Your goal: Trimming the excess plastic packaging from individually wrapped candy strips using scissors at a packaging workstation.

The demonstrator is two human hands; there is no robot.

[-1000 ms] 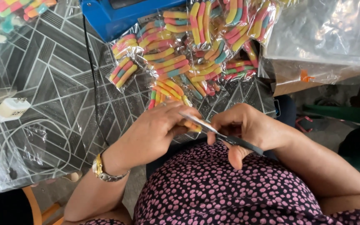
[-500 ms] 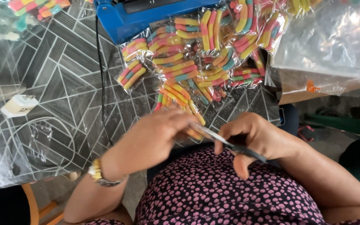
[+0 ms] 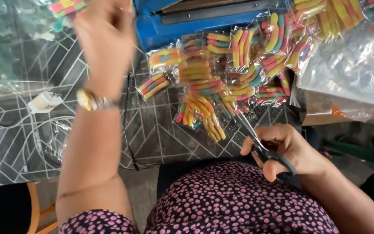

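My left hand (image 3: 104, 39) is raised over the far left of the table, blurred by motion, so I cannot make out whether anything is in it. It is close to a packet of colourful candy (image 3: 68, 6) at the top left edge. A gold watch (image 3: 92, 102) is on that wrist. My right hand (image 3: 288, 149) sits at the table's near edge, gripping black-handled scissors (image 3: 256, 141) whose blades point up towards a pile of clear packets of striped candy sticks (image 3: 208, 82). One packet (image 3: 200, 115) lies nearest the blades.
A blue sealing machine (image 3: 169, 24) stands at the back behind the packets. Clear plastic bags (image 3: 351, 73) lie at the right. A white plug (image 3: 44, 102) with cables rests at the left on the grey patterned table (image 3: 161, 138).
My left hand has left the scissors and the packet near my lap and swung up to the far left. The right hand has stayed low with the scissors.
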